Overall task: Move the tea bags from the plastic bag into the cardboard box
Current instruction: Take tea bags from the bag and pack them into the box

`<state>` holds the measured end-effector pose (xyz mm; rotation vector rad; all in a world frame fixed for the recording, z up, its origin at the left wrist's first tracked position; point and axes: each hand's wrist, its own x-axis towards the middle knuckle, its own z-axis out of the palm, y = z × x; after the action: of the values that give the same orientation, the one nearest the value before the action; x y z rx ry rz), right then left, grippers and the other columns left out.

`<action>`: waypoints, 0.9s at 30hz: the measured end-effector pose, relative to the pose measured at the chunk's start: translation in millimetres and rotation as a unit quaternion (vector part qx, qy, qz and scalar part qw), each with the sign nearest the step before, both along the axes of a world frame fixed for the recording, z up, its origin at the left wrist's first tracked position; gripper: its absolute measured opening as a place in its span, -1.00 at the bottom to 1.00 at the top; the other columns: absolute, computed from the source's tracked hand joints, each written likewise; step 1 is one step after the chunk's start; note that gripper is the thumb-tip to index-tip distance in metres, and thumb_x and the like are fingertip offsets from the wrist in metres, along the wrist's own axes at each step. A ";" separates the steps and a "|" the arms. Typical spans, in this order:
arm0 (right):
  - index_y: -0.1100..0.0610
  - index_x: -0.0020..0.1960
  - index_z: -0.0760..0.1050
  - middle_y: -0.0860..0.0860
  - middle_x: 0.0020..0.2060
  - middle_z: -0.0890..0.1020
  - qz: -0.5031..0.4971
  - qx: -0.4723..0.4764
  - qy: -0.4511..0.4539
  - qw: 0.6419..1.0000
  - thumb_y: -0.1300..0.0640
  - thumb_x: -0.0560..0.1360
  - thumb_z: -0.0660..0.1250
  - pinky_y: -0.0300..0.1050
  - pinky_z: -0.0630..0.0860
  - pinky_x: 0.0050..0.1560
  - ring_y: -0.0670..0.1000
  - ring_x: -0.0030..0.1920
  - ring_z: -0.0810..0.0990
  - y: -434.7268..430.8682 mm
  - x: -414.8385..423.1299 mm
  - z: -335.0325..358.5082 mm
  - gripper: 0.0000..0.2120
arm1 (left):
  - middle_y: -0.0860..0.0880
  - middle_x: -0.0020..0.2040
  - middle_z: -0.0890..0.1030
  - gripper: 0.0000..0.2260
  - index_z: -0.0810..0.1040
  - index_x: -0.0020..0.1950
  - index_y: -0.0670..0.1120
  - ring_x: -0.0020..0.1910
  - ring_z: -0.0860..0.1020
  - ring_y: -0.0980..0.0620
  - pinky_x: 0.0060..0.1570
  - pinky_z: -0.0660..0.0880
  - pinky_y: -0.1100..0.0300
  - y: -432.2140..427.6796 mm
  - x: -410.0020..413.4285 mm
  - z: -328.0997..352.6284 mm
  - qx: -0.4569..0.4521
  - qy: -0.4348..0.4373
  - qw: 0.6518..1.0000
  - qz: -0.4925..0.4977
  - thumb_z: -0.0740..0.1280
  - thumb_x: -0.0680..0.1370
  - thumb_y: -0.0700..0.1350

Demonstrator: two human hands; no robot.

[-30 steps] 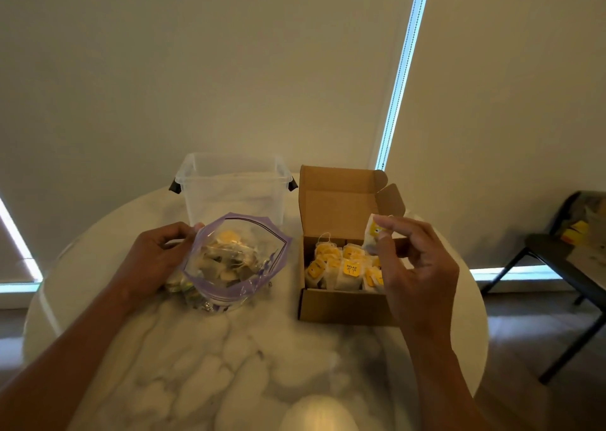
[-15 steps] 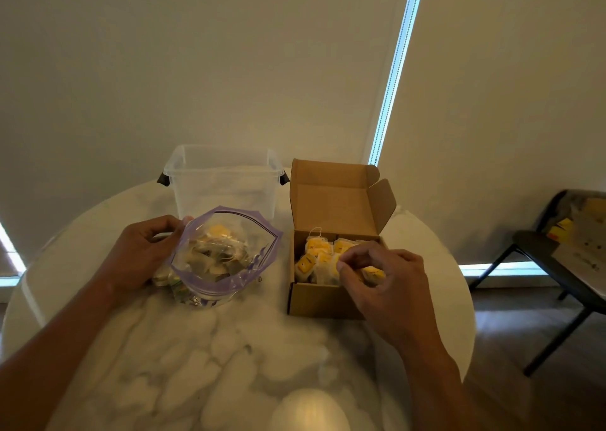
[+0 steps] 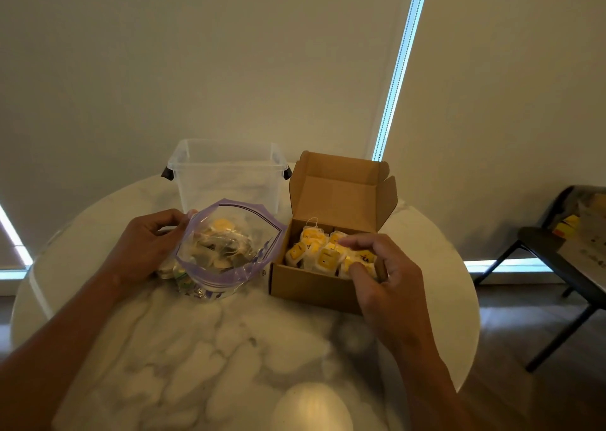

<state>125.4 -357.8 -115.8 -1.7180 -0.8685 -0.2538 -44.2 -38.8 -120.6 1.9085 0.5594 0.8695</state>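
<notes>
My clear, purple-rimmed plastic bag gapes open, loose tea bags heaped inside; just right, the brown cardboard box stands lid-up, yellow-tagged tea bags packed within.

Box contents: the rightmost tea bags are hidden under the right hand; the tag print is too small to read.
Grip: unclear whether the curled fingers pinch anything.
Box corner: the wrist covers the cardboard box at its near right.
Bag contents: blurred inside the plastic bag.
Behind: the tub is partly hidden by the bag.
Right edge: the chair is cut off; the things on it are blurred.
</notes>
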 end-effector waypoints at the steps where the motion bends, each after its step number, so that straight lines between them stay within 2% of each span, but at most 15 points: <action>1: -0.11 0.13 0.66 -0.25 0.11 0.67 -0.010 0.026 0.010 1.000 0.30 0.55 0.41 -0.30 0.61 0.06 -0.19 0.19 0.61 -0.7 0.1 0.8 -0.66 | 0.07 -0.23 0.75 -0.72 0.76 -0.15 0.09 -0.29 0.65 0.24 -0.27 0.57 0.40 0.8 0.0 -0.8 0.003 0.000 1.000 -0.001 0.40 0.70 -0.14; 3: -0.13 0.13 0.66 -0.26 0.13 0.67 -0.048 0.067 0.047 0.995 0.27 0.59 0.37 -0.15 0.62 0.18 -0.18 0.22 0.60 -3.7 6.1 -0.1 -0.69 | 0.09 -0.25 0.74 -0.71 0.76 -0.16 0.09 -0.30 0.63 0.25 -0.26 0.56 0.40 2.4 0.4 -2.1 0.006 -0.001 1.000 -0.003 0.40 0.70 -0.15; 5: -0.15 0.12 0.66 -0.26 0.15 0.65 -0.067 0.054 0.088 0.992 0.22 0.61 0.38 -0.05 0.64 0.23 -0.23 0.23 0.58 -6.9 13.7 -1.8 -0.73 | 0.08 -0.24 0.74 -0.71 0.76 -0.16 0.09 -0.29 0.63 0.24 -0.26 0.57 0.40 3.9 0.8 -4.0 0.004 0.001 1.000 -0.001 0.40 0.70 -0.16; 7: -0.15 0.09 0.65 -0.26 0.16 0.63 -0.064 0.015 0.080 0.995 0.23 0.60 0.41 -0.17 0.63 0.22 -0.35 0.20 0.54 -7.9 16.8 -4.3 -0.73 | 0.07 -0.23 0.75 -0.73 0.76 -0.14 0.09 -0.29 0.63 0.22 -0.28 0.56 0.39 2.7 0.9 -3.0 0.005 0.001 1.000 0.008 0.40 0.71 -0.14; 9: -0.15 0.07 0.66 -0.26 0.15 0.64 -0.064 0.004 0.061 0.996 0.23 0.58 0.44 -0.23 0.63 0.19 -0.35 0.20 0.54 -7.2 17.2 -5.4 -0.74 | 0.07 -0.22 0.74 -0.74 0.76 -0.13 0.11 -0.30 0.62 0.22 -0.29 0.55 0.37 1.1 1.1 -2.3 0.006 0.000 1.000 0.018 0.39 0.72 -0.09; 12: -0.11 0.07 0.68 -0.24 0.11 0.66 -0.095 0.015 0.000 0.995 0.20 0.55 0.46 -0.18 0.59 0.21 -0.19 0.21 0.59 -5.8 12.3 -0.4 -0.78 | -0.04 -0.12 0.77 -0.76 0.77 -0.07 0.08 -0.17 0.65 0.10 -0.05 0.58 0.13 0.7 1.5 -2.1 -0.012 -0.005 1.000 0.023 0.37 0.73 0.00; 14: -0.08 0.11 0.67 -0.25 0.09 0.67 -0.105 0.037 -0.071 0.991 0.16 0.54 0.46 -0.35 0.51 0.17 -0.21 0.18 0.59 0.5 3.3 12.6 -0.80 | -0.11 -0.02 0.79 -0.73 0.78 0.00 0.00 -0.06 0.69 -0.03 0.10 0.60 -0.03 -0.4 0.5 0.0 -0.032 -0.009 0.999 0.020 0.36 0.72 0.09; 15: -0.04 0.13 0.67 -0.22 0.08 0.68 -0.080 0.045 -0.097 0.991 0.15 0.55 0.46 -0.43 0.49 0.12 -0.22 0.15 0.60 6.9 -4.4 22.0 -0.81 | -0.12 -0.01 0.79 -0.69 0.77 0.00 -0.03 -0.06 0.69 -0.02 0.11 0.60 -0.03 -0.6 0.3 0.8 -0.036 -0.011 0.999 0.023 0.35 0.71 0.13; 17: 0.00 0.16 0.68 -0.19 0.05 0.69 0.024 0.029 -0.138 0.990 0.12 0.58 0.45 -0.43 0.54 0.01 -0.21 0.05 0.65 28.1 -20.7 39.2 -0.83 | -0.08 -0.09 0.78 -0.64 0.76 -0.05 -0.05 -0.15 0.63 0.08 -0.01 0.57 0.08 -1.7 -0.2 1.8 -0.039 -0.015 0.999 0.029 0.33 0.71 0.15; 19: 0.02 0.18 0.69 -0.17 0.03 0.71 0.145 -0.045 -0.176 0.973 0.11 0.60 0.44 -0.37 0.58 -0.04 -0.18 -0.02 0.66 56.9 -34.5 51.9 -0.83 | -0.02 -0.21 0.69 -0.61 0.72 -0.12 -0.10 -0.21 0.56 0.09 -0.12 0.49 0.13 -2.9 -1.9 3.2 -0.041 -0.022 0.999 0.025 0.33 0.71 0.15; 21: 0.02 0.20 0.70 -0.11 0.03 0.73 0.232 -0.157 -0.200 0.939 0.11 0.62 0.41 -0.28 0.61 0.00 -0.14 -0.04 0.66 86.8 -43.8 62.9 -0.81 | -0.06 -0.24 0.60 -0.54 0.64 -0.13 -0.20 -0.20 0.50 0.03 -0.10 0.43 0.07 -1.3 -4.1 2.9 -0.049 -0.039 0.998 0.017 0.34 0.70 0.18; 24: 0.06 0.25 0.67 0.01 0.07 0.72 0.256 -0.312 -0.234 0.885 0.09 0.66 0.31 -0.05 0.61 0.15 -0.02 0.02 0.65 130.3 -51.0 64.2 -0.76 | -0.13 -0.30 0.53 -0.46 0.54 -0.18 -0.30 -0.26 0.47 0.01 -0.14 0.40 0.03 -1.8 -5.8 5.1 -0.065 -0.066 0.995 0.029 0.38 0.67 0.18; 26: 0.11 0.29 0.63 0.06 0.12 0.69 0.248 -0.372 -0.231 0.864 0.12 0.66 0.31 -0.08 0.53 0.20 0.06 0.11 0.62 152.2 -57.7 56.8 -0.75 | -0.18 -0.30 0.48 -0.39 0.50 -0.15 -0.38 -0.25 0.43 -0.03 -0.15 0.37 0.02 -3.4 -4.5 5.9 -0.084 -0.090 0.992 0.035 0.40 0.66 0.20; 27: 0.13 0.29 0.63 0.08 0.14 0.68 0.252 -0.386 -0.232 0.857 0.15 0.65 0.32 -0.17 0.44 0.13 0.07 0.15 0.61 160.6 -62.6 51.6 -0.75 | -0.18 -0.31 0.47 -0.39 0.48 -0.16 -0.39 -0.25 0.42 -0.03 -0.16 0.37 0.06 -3.2 -4.9 6.9 -0.088 -0.103 0.990 0.041 0.40 0.67 0.18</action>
<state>62.8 -197.2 -64.2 -2.0914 -1.9408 0.0651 -49.1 -42.0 -113.6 1.6249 0.5718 1.0213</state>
